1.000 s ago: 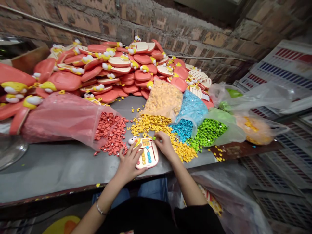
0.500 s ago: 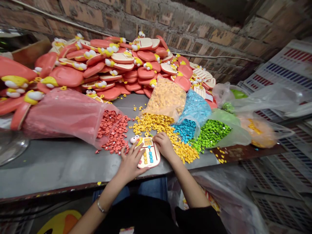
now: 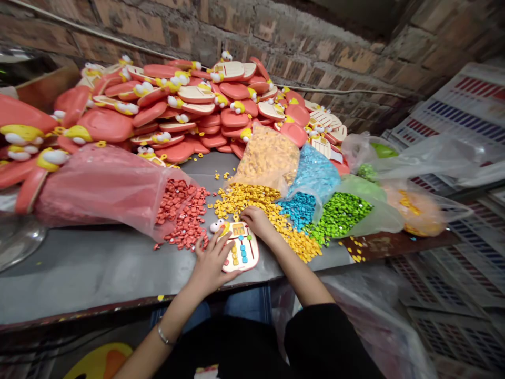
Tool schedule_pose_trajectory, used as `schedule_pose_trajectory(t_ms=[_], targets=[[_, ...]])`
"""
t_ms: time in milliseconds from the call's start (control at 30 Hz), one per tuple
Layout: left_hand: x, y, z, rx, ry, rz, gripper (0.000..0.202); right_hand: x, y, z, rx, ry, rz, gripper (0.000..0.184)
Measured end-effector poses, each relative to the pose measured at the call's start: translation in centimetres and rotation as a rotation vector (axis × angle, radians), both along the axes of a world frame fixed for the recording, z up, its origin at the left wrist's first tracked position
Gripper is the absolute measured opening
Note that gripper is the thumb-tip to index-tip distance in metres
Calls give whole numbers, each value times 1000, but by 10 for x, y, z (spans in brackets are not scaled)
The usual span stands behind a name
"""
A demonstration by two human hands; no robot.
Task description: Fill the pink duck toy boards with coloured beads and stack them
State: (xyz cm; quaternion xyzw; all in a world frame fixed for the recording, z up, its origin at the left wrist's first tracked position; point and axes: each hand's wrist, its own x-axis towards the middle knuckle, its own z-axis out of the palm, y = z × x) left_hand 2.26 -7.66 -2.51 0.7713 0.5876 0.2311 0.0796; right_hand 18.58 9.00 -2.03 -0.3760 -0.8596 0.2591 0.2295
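Observation:
A cream-faced toy board with a red-pink rim, yellow beak and bulging white eyes lies on the table. Yellow and blue button pieces sit in its slots, and a green button piece is in the right-hand slot. My left hand lies over the board's left side, gripping it between thumb and fingers. Just above the board's top right corner, my right hand has its fingers bent together at the edge of the loose yellow pieces. Whatever is between those fingertips is hidden.
Bags spill red pieces, blue pieces and green pieces around the board. Behind them, a heap of similar toy boards leans toward the brick wall. Plastic crates stand at the right.
My right hand has shifted up and left, from the board's right edge to above its top corner. The green piece in the right slot now shows. My left hand stays on the board.

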Motion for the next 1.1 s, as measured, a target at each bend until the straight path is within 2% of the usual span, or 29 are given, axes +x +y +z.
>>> schedule_pose_trajectory(t_ms=[167, 367, 500, 533, 600, 667, 733, 833, 933, 1100], targets=[[0, -1, 0, -13, 8, 8, 56, 15, -19, 5, 47, 148, -19, 10], [0, 0, 2, -12, -3, -6, 55, 23, -45, -1, 136, 79, 8, 16], [0, -1, 2, -14, -4, 7, 55, 35, -56, 16, 56, 15, 114, 13], [0, -1, 2, -17, -4, 10, 55, 43, -57, 21, 30, 34, 104, 11], [0, -1, 2, -22, -5, 10, 55, 67, -57, 29, 49, 107, -51, 11], [-1, -1, 2, -26, -3, 4, 54, 102, -52, 30, 162, 145, -356, 15], [-1, 0, 2, -29, 6, 0, 54, 141, -43, 25, 274, 36, -647, 17], [-1, -1, 2, -30, 23, -4, 54, 193, -27, 11, 310, -261, -896, 15], [-1, -1, 1, -29, 26, -3, 59, 221, -14, -5, 311, -423, -971, 24], [1, 0, -1, -46, 31, -3, 69, 229, -5, -15, 255, -445, -937, 17]])
